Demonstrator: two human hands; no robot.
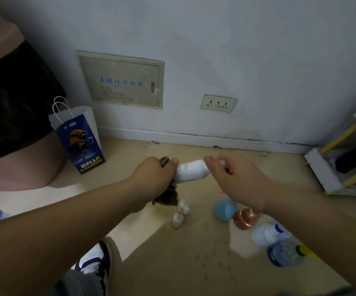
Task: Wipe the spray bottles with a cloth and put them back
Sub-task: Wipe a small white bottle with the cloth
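Observation:
A white spray bottle (191, 170) is held sideways in the air above the floor. My right hand (234, 178) grips its top end, fingers curled over the nozzle. My left hand (153, 176) grips a dark brown cloth (168, 197) wrapped around the bottle's base, with the cloth's loose end hanging below. On the floor below stand several small pale bottles (180, 212), a blue spray bottle (224, 208), a copper-coloured bottle (245, 218), a white bottle with a blue label (269, 232) and a clear blue-tinted bottle with a yellow-green cap (286, 254).
A blue and white paper bag (81, 142) stands by the wall at left, beside a pink bin with a black liner (12, 116). A white and yellow rack (341, 163) sits at right. My shoe (96, 259) is at the bottom.

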